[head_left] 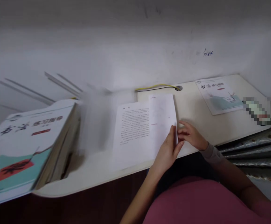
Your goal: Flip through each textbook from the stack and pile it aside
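Observation:
An open booklet (pixel 135 124) of printed white pages lies on the desk in front of me. My left hand (pixel 166 152) rests at the lower right of its right-hand page, fingers stretched along the edge and thumb spread to the right. Just beyond that edge is my right hand (pixel 193 136), its fingers apart and slightly bent, the tips close to the paper. Whether those tips touch the page I cannot tell. The right-hand page seems slightly raised along its outer edge.
At left, a thick stack of books (pixel 58 149) bears a calligraphy-style cover. A similar thin booklet (pixel 221 95) lies at the right, beside a pixelated object (pixel 259 112). A yellow cable (pixel 158 85) runs into a desk hole along the wall. Patterned folded fabric (pixel 261 152) hangs lower right.

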Demonstrator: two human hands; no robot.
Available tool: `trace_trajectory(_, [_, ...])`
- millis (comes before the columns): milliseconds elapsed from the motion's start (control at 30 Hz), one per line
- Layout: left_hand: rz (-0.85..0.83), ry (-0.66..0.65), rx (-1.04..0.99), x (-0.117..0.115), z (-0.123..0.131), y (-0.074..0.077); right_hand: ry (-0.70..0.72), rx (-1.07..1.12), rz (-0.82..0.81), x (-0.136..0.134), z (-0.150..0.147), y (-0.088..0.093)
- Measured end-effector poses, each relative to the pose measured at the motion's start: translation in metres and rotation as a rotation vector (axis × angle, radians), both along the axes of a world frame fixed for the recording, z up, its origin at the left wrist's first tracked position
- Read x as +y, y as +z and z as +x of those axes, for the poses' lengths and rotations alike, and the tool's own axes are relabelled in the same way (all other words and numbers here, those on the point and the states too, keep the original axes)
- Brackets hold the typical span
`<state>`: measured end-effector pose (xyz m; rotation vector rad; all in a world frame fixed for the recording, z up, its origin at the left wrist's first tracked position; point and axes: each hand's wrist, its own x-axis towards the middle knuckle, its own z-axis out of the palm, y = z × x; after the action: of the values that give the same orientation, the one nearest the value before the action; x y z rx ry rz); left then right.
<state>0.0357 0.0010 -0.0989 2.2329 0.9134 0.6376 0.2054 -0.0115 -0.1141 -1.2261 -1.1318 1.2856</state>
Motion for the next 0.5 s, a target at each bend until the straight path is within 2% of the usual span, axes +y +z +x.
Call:
trace_trajectory(167, [0.016,-0.062,0.057,0.003,0.005,-0.006,-0.07,-0.207,0.086,-0.006,0.009,0.001])
trace_trajectory(300, [0.193,-0.177,0.298,0.007,0.023,-0.013,-0.247,-0.66,0.185,-0.024,0.041,0.006])
trace_trajectory(367, [0.308,-0.109,0.43,0.008,0.031,-0.015,-0.263,-0.939,0.223,-0.037,0.056,0.006])
trace_trajectory(433, [0.39,0.016,0.518,0.008,0.036,-0.014,-0.181,-1.187,0.236,-0.049,0.068,0.004])
trace_trajectory(500, [0.422,0.083,0.574,0.008,0.041,-0.014,-0.067,-1.375,0.213,-0.061,0.074,0.0])
